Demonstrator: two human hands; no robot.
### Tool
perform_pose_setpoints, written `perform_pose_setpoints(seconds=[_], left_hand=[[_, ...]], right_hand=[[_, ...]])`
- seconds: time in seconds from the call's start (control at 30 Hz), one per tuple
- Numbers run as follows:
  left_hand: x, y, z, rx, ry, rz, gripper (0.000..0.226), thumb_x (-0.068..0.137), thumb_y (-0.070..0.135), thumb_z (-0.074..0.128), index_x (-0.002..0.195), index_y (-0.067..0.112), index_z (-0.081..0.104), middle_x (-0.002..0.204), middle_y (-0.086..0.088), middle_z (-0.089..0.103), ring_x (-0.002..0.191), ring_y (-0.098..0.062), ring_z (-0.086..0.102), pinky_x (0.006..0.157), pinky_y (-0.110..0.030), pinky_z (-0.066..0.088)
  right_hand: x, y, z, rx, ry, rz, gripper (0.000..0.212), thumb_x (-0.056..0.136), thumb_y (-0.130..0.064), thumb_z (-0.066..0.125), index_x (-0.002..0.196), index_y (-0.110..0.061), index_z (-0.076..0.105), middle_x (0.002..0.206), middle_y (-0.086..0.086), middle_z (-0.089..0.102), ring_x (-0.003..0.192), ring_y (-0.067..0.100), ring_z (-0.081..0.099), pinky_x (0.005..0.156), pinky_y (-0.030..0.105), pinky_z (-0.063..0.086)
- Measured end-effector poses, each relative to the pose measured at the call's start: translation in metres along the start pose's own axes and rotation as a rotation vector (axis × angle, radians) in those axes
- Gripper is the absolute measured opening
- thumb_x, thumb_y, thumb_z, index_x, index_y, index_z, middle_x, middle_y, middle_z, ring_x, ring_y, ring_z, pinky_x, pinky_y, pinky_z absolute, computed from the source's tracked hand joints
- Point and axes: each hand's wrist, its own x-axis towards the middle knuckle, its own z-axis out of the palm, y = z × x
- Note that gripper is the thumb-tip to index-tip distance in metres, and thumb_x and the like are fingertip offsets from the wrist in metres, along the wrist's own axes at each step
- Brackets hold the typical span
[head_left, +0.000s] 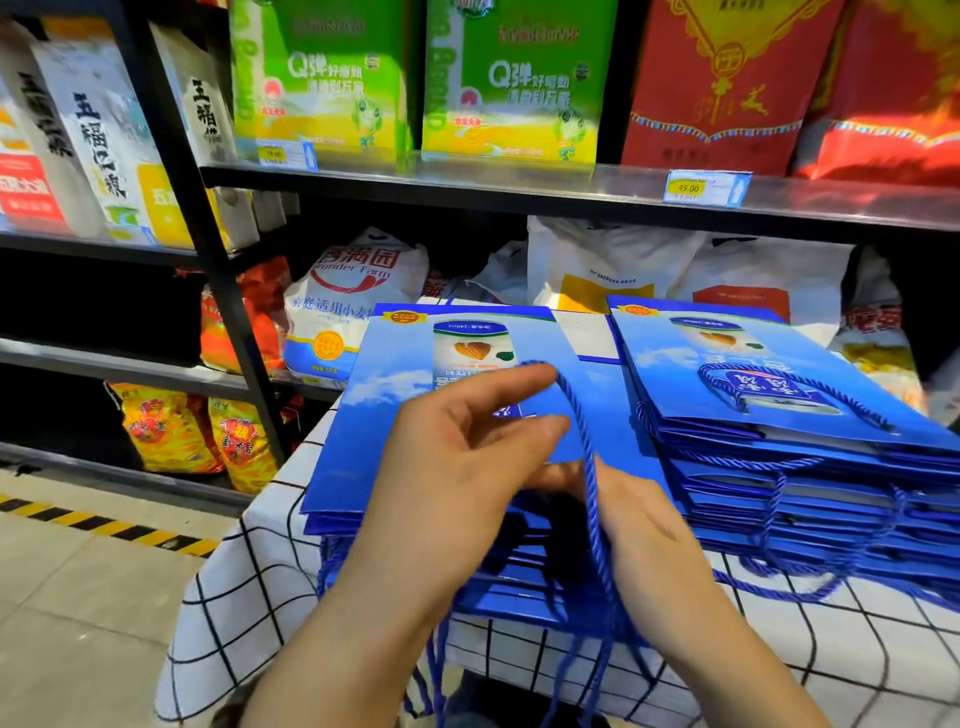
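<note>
Left hand (457, 452), fingers spread, hooks a blue cord handle (586, 447); right hand (644, 525) grip unclear; white sack (343, 306) reads Wonder Farm.

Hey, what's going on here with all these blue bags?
A person works at a table covered with a checked cloth, in front of shop shelves of packaged goods. Two piles of flat blue paper bags lie on it. The left hand lifts a blue rope handle above the nearer stack, the cord draped over its index finger. The right hand is at that stack's near edge, fingers mostly hidden. The other stack lies untouched.
</note>
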Motion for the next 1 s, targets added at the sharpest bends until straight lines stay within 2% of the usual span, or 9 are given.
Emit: perform_pose_setpoints(seconds=[0.1, 0.17, 0.3, 0.4, 0.47, 0.6, 0.73, 0.9, 1.0], left_hand=[[0.010, 0.003, 0.002, 0.053, 0.062, 0.029, 0.030, 0.079, 0.008, 0.068, 0.107, 0.020, 0.068, 0.086, -0.003, 0.072, 0.068, -0.010, 0.068, 0.071, -0.029, 0.057], [0.016, 0.004, 0.002, 0.067, 0.079, 0.041, 0.032, 0.081, 0.008, 0.066, 0.110, 0.018, 0.067, 0.089, 0.001, 0.071, 0.067, -0.004, 0.066, 0.072, -0.027, 0.057], [0.025, -0.001, -0.004, 0.103, 0.063, 0.046, 0.032, 0.085, 0.010, 0.062, 0.115, 0.020, 0.062, 0.099, 0.007, 0.069, 0.080, -0.001, 0.065, 0.079, -0.026, 0.055], [0.024, -0.002, -0.007, 0.152, -0.007, 0.036, 0.015, 0.086, 0.010, 0.058, 0.094, 0.018, 0.068, 0.088, 0.006, 0.072, 0.077, -0.003, 0.065, 0.067, -0.012, 0.051], [0.019, -0.003, -0.004, 0.179, -0.120, -0.008, 0.014, 0.086, 0.013, 0.057, 0.081, 0.015, 0.070, 0.075, 0.001, 0.073, 0.065, -0.006, 0.064, 0.057, -0.011, 0.047], [0.015, -0.010, 0.005, 0.321, -0.300, -0.024, 0.010, 0.076, 0.024, 0.073, 0.067, 0.026, 0.070, 0.069, 0.006, 0.070, 0.065, -0.004, 0.061, 0.071, -0.024, 0.051], [0.018, -0.018, 0.013, 0.414, -0.266, 0.025, 0.020, 0.076, 0.019, 0.071, 0.059, 0.024, 0.063, 0.058, 0.006, 0.061, 0.056, -0.005, 0.051, 0.061, -0.025, 0.042], [0.022, -0.024, 0.009, 0.447, -0.140, 0.033, 0.004, 0.067, 0.027, 0.065, 0.064, 0.025, 0.063, 0.065, -0.003, 0.069, 0.065, -0.023, 0.064, 0.071, -0.041, 0.053], [0.022, -0.025, 0.008, 0.576, -0.111, 0.078, 0.013, 0.075, 0.020, 0.068, 0.063, 0.021, 0.063, 0.058, 0.002, 0.064, 0.060, -0.019, 0.059, 0.065, -0.037, 0.052]], right_hand=[[-0.006, -0.006, -0.012, 0.247, 0.021, 0.073, 0.053, 0.090, -0.048, 0.039, 0.075, -0.013, 0.076, 0.084, 0.004, 0.074, 0.083, 0.010, 0.069, 0.074, 0.013, 0.047], [-0.007, -0.012, -0.014, 0.288, -0.020, 0.065, 0.038, 0.076, -0.038, 0.052, 0.068, -0.008, 0.073, 0.073, 0.012, 0.073, 0.070, 0.014, 0.069, 0.064, 0.013, 0.049], [-0.006, -0.028, -0.021, 0.232, 0.079, -0.064, 0.017, 0.064, -0.017, 0.057, 0.066, -0.015, 0.073, 0.062, 0.003, 0.070, 0.054, 0.005, 0.060, 0.049, 0.011, 0.043], [0.008, -0.041, -0.028, 0.149, 0.162, -0.142, 0.010, 0.066, -0.028, 0.069, 0.071, -0.021, 0.074, 0.063, -0.004, 0.066, 0.053, 0.000, 0.048, 0.049, 0.009, 0.036], [0.019, -0.043, -0.029, 0.119, 0.185, -0.131, 0.031, 0.071, -0.046, 0.054, 0.068, -0.023, 0.075, 0.064, -0.008, 0.060, 0.056, -0.001, 0.046, 0.051, 0.007, 0.035], [0.030, -0.041, -0.016, 0.141, 0.151, -0.084, 0.039, 0.070, -0.048, 0.042, 0.076, -0.026, 0.073, 0.073, -0.004, 0.057, 0.061, -0.001, 0.048, 0.055, 0.005, 0.038], [0.030, -0.033, -0.009, 0.240, 0.068, -0.022, 0.037, 0.069, -0.047, 0.046, 0.076, -0.024, 0.074, 0.068, -0.009, 0.058, 0.062, 0.001, 0.055, 0.054, 0.012, 0.044], [0.023, -0.032, -0.023, 0.175, 0.100, -0.050, 0.008, 0.076, -0.013, 0.062, 0.072, -0.015, 0.069, 0.052, -0.008, 0.062, 0.050, -0.002, 0.053, 0.048, 0.007, 0.040], [0.018, -0.027, -0.027, 0.089, 0.124, -0.078, 0.020, 0.074, -0.003, 0.066, 0.061, -0.017, 0.069, 0.051, -0.005, 0.064, 0.049, -0.001, 0.054, 0.050, 0.010, 0.043]])
